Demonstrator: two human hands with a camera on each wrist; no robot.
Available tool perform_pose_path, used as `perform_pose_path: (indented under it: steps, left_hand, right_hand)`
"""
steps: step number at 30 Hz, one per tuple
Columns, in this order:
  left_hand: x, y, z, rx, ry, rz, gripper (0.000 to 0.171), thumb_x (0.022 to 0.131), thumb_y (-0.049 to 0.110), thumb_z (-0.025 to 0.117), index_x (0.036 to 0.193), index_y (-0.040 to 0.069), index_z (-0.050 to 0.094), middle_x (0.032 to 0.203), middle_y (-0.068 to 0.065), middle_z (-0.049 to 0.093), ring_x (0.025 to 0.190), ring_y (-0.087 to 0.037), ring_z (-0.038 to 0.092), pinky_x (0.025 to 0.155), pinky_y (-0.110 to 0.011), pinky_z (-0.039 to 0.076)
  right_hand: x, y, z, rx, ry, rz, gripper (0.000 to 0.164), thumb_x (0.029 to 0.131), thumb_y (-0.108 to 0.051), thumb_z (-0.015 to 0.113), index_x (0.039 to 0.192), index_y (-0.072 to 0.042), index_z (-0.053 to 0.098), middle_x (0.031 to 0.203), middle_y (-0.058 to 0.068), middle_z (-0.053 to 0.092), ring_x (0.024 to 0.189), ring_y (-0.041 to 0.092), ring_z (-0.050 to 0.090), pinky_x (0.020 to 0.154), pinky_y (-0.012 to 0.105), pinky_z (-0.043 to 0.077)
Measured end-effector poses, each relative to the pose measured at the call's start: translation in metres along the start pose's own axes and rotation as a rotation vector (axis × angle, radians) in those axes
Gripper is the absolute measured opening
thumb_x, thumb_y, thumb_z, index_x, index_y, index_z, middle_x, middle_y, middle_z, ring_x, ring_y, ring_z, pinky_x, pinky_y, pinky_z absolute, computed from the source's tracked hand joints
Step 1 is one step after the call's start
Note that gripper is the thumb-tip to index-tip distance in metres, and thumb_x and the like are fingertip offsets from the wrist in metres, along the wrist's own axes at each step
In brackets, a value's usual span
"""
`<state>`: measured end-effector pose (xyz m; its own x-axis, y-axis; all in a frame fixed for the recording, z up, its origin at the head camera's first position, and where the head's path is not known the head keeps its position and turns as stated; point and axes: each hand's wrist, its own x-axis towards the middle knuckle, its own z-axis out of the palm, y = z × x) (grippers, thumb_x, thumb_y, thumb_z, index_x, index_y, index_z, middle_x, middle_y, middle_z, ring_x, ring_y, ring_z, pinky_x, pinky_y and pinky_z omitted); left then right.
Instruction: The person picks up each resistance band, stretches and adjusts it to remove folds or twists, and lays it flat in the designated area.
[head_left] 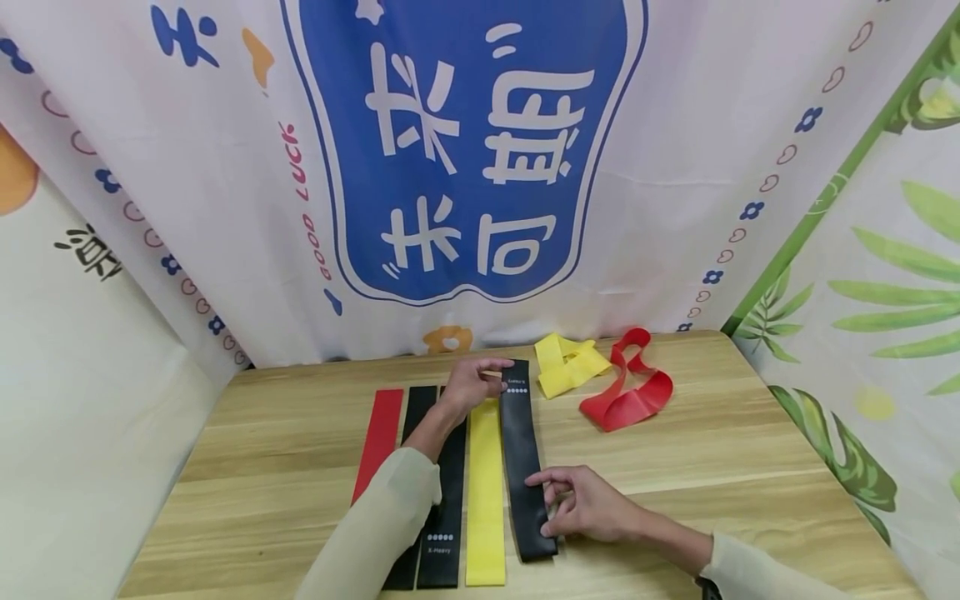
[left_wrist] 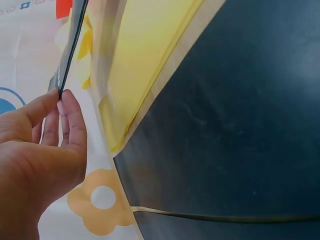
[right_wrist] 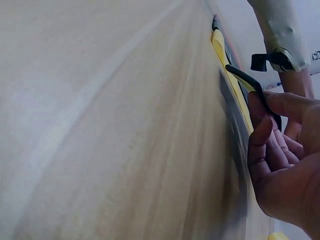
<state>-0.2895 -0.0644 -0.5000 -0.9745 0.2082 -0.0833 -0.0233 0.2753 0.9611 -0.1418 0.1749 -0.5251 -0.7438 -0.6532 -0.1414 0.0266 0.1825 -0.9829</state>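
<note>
A black resistance band (head_left: 522, 442) with white "X-Heavy" print lies lengthwise between both hands. My left hand (head_left: 474, 385) pinches its far end between thumb and fingers; in the left wrist view that hand (left_wrist: 52, 150) grips the band's thin edge. On the near part, my right hand (head_left: 588, 504) pinches the band's right edge, and the right wrist view shows the band (right_wrist: 257, 89) raised off the tabletop in the fingers. Just left of it, a yellow band (head_left: 486, 500) lies flat. Beyond that are two black bands (head_left: 441, 558) and a red band (head_left: 378, 433), partly covered by the left sleeve.
At the back right of the wooden table (head_left: 712, 450) lie a crumpled yellow band (head_left: 557, 383) and a looped red band (head_left: 637, 404). A printed curtain (head_left: 675, 250) hangs along the table's far edge. Patterned cloth also lines both sides.
</note>
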Motion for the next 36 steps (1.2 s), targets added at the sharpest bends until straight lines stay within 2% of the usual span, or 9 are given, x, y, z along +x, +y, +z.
perform_pose_path:
  steps: [7, 16, 25, 30, 36]
  left_hand:
    - [0.000, -0.001, 0.002, 0.065, -0.032, 0.014, 0.039, 0.091, -0.012, 0.074, 0.124, 0.007, 0.078, 0.131, -0.016, 0.069, 0.109, -0.030, 0.072, 0.085, -0.037, 0.064]
    - [0.002, -0.005, 0.008, 0.167, -0.034, 0.013, 0.037, 0.092, -0.010, 0.074, 0.122, 0.011, 0.080, 0.128, -0.013, 0.072, 0.104, -0.027, 0.072, 0.084, -0.037, 0.064]
    - [0.005, -0.005, 0.009, 0.201, -0.051, 0.012, 0.037, 0.091, -0.012, 0.073, 0.121, 0.008, 0.079, 0.127, -0.013, 0.072, 0.106, -0.028, 0.073, 0.084, -0.037, 0.064]
    - [0.006, -0.007, 0.008, 0.214, -0.065, 0.018, 0.039, 0.089, -0.017, 0.070, 0.120, 0.005, 0.079, 0.118, -0.015, 0.071, 0.095, -0.023, 0.073, 0.078, -0.032, 0.063]
    - [0.006, -0.009, 0.008, 0.274, -0.057, 0.013, 0.036, 0.089, -0.013, 0.075, 0.120, 0.005, 0.079, 0.115, -0.013, 0.071, 0.087, -0.020, 0.063, 0.075, -0.028, 0.058]
  right_hand:
    - [-0.001, 0.003, 0.002, -0.007, -0.004, 0.038, 0.061, 0.087, -0.003, 0.083, 0.141, 0.009, 0.057, 0.093, 0.003, 0.064, 0.066, 0.009, 0.061, 0.058, 0.018, 0.049]
    - [-0.002, 0.003, 0.008, -0.031, 0.017, 0.066, 0.061, 0.087, -0.005, 0.085, 0.140, 0.008, 0.058, 0.088, 0.002, 0.068, 0.065, 0.008, 0.061, 0.056, 0.018, 0.049]
    - [-0.001, 0.001, 0.010, -0.049, 0.049, 0.126, 0.059, 0.085, -0.005, 0.086, 0.139, 0.004, 0.061, 0.085, 0.004, 0.070, 0.066, 0.012, 0.061, 0.054, 0.021, 0.048]
    - [-0.001, 0.001, 0.011, -0.077, 0.055, 0.132, 0.059, 0.084, -0.005, 0.088, 0.137, 0.003, 0.063, 0.082, 0.003, 0.070, 0.065, 0.012, 0.061, 0.053, 0.020, 0.048]
    - [0.000, 0.001, 0.013, -0.159, 0.037, 0.109, 0.058, 0.084, -0.006, 0.089, 0.135, 0.002, 0.064, 0.079, 0.001, 0.070, 0.065, 0.009, 0.064, 0.058, 0.018, 0.051]
